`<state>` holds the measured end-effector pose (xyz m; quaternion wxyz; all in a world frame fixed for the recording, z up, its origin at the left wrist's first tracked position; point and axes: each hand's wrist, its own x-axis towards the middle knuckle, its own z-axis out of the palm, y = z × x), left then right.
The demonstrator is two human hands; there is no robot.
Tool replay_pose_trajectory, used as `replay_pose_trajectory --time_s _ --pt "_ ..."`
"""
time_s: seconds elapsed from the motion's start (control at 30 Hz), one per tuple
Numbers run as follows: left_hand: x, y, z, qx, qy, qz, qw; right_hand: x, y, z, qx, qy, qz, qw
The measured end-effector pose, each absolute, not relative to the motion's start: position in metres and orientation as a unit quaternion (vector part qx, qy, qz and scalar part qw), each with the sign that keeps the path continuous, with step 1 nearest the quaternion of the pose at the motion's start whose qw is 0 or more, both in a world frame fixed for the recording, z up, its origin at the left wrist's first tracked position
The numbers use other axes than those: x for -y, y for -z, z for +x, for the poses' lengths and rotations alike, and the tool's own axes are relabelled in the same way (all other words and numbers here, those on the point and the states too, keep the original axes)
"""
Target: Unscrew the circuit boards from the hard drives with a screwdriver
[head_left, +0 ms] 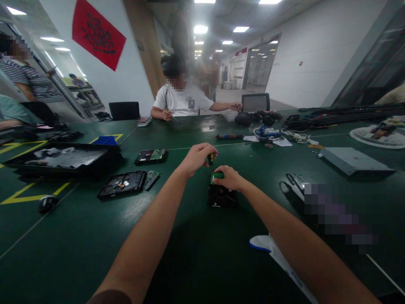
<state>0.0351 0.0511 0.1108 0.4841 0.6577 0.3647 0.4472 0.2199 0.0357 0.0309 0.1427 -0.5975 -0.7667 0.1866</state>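
Note:
In the middle of the green table a black hard drive (222,198) lies flat, with a green circuit board at its far end (216,175). Above that end my left hand (200,158) is closed around the handle of a screwdriver (211,158), whose thin shaft points down to the drive. My right hand (230,178) rests on the far right part of the drive, its fingers pressed at the green board; the fingertips are partly hidden. The screwdriver's tip and the spot it meets cannot be made out clearly.
Leftward lie another hard drive (151,156), an opened drive (122,185), a small circuit board (152,180) and a black tray (66,158). A grey metal box (356,160) and cables (267,133) are on the right. A white glove (278,257) lies under my right forearm. A person (183,99) sits opposite.

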Motion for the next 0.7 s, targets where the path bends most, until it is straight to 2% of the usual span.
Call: replay_pose_trajectory --time_s 0.13,0.2,0.27,0.4,0.47,0.63,0.7 --pt "-0.05 -0.103 0.044 -0.327 -0.455 0.579 0.592 -0.037 -0.03 0.219 0.765 -0.178 -0.602 0.142" --pt "-0.052 -0.099 0.047 -0.324 -0.469 0.549 0.612 -0.037 -0.029 0.219 0.766 -0.178 -0.602 0.142" --pt "-0.055 -0.099 0.046 -0.34 -0.486 0.555 0.584 -0.037 -0.029 0.219 0.766 -0.181 -0.6 0.142" --pt "-0.058 -0.105 0.04 -0.406 -0.501 0.628 0.436 -0.036 -0.03 0.219 0.765 -0.187 -0.6 0.142" --pt "-0.058 -0.107 0.037 -0.405 -0.491 0.643 0.426 -0.036 -0.031 0.219 0.763 -0.189 -0.602 0.141" --pt "-0.057 -0.103 0.039 -0.336 -0.478 0.561 0.587 -0.035 -0.032 0.218 0.762 -0.186 -0.603 0.145" --pt "-0.058 -0.1 0.041 -0.33 -0.484 0.526 0.617 -0.036 -0.032 0.218 0.763 -0.187 -0.601 0.145"
